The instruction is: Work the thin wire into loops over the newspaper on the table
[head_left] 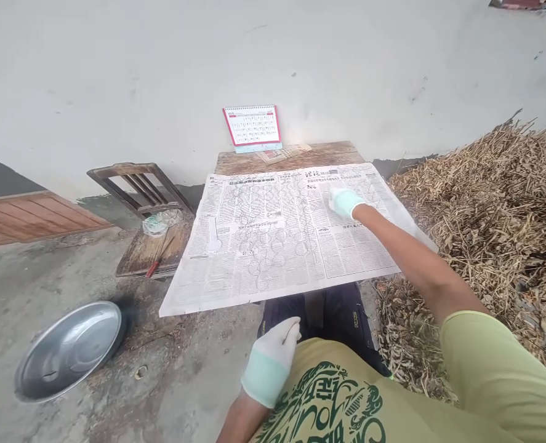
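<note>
A large newspaper point(254, 246) lies spread over a small wooden table point(328, 154), with many thin wire rings laid across its print. My right hand point(344, 202), in a white glove with a pale green cuff, reaches out onto the newspaper's far right part, fingers curled down on the paper; whether it holds a ring is too small to tell. My left hand point(273, 357), gloved the same way, rests near my lap below the newspaper's front edge, fingers loosely curled and holding nothing that shows. A white flat tool point(213, 237) lies on the paper's left side.
A desk calendar point(253, 127) stands at the table's back against the wall. A low wooden chair point(146, 221) at the left carries a plastic bag and a red-handled screwdriver point(155, 266). A metal basin point(69, 349) sits on the concrete floor. Dry stalks point(498, 227) are piled at the right.
</note>
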A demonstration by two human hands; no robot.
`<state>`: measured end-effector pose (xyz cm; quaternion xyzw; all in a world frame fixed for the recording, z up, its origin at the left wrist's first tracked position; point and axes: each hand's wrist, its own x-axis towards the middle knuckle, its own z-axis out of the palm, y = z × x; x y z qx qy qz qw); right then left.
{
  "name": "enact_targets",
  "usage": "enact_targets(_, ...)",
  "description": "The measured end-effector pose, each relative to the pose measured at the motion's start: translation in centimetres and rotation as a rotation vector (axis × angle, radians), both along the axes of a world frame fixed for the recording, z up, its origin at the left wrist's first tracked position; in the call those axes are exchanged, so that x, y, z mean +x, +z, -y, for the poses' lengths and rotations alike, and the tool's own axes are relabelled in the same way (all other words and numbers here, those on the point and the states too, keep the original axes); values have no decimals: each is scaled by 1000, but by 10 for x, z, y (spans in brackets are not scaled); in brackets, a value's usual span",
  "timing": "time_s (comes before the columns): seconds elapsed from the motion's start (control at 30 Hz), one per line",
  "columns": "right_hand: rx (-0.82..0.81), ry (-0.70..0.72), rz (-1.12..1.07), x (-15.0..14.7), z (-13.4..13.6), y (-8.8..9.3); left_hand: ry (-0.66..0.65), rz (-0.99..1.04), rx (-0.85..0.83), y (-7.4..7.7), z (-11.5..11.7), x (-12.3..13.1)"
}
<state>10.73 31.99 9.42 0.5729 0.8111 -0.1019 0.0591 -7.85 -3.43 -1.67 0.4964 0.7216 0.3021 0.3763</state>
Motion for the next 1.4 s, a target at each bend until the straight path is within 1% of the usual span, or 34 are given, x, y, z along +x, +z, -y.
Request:
enact_targets(0.07, 15, 35, 26, 1, 14, 1, 21, 16, 27, 14, -10, -3)
enact_targets(0.17, 11, 114, 58, 3, 46, 1, 72, -13, 70, 40, -33, -10)
enact_targets(0.23, -4, 213, 100, 3, 70, 1, 156, -66, 141, 55, -53, -14)
enact_targets(0.3, -33, 324, 127, 3, 94, 2, 174, -91, 260, 65, -73, -17)
enact_targets(0.37, -51, 406, 116, 1, 114, 5, 130, -96, 331, 70, -90, -16)
enact_targets(0.43, -69, 450, 97, -1, 130, 10, 59, -100, 353, 72, -104, -12)
enact_targets(0.53, -117, 473, 5, 0, 145, 15, -9, -116, 292, 73, -114, -2)
enact_targets(0.57, -141, 461, -74, 1, 148, 14, -3, -115, 257, 73, -115, 1)
enact_targets(0.63, -191, 390, -312, 4, 151, 8, 53, -78, 179, 73, -115, 4)
enact_targets(0.7, -266, 251, -607, 7, 153, -4, 157, -13, 126, 72, -114, 5)
enact_targets(0.77, -406, 86, -876, 8, 156, -20, 258, 45, 124, 70, -113, 4)
enact_targets(0.83, -539, -29, -1107, 7, 162, -36, 312, 80, 135, 69, -112, 4)
enact_targets(0.93, -596, -102, -1363, 3, 175, -57, 319, 115, 124, 69, -111, 5)
enact_targets(1.07, -569, -176, -1569, -3, 188, -78, 292, 188, 114, 70, -110, 7)
enact_targets(1.13, -562, -202, -1640, -2, 187, -83, 287, 205, 96, 68, -109, 7)
enact_targets(1.17, -553, -202, -1661, -1, 185, -82, 285, 195, 90, 67, -108, 7)
enact_targets(1.23, -505, -184, -1640, 3, 180, -74, 264, 130, 87, 63, -107, 7)
enact_targets(1.3, -454, -133, -1490, 6, 173, -60, 219, 5, 103, 61, -105, 8)
enact_targets(1.4, -448, 1, -1095, 2, 169, -38, 112, -188, 155, 64, -103, 13)
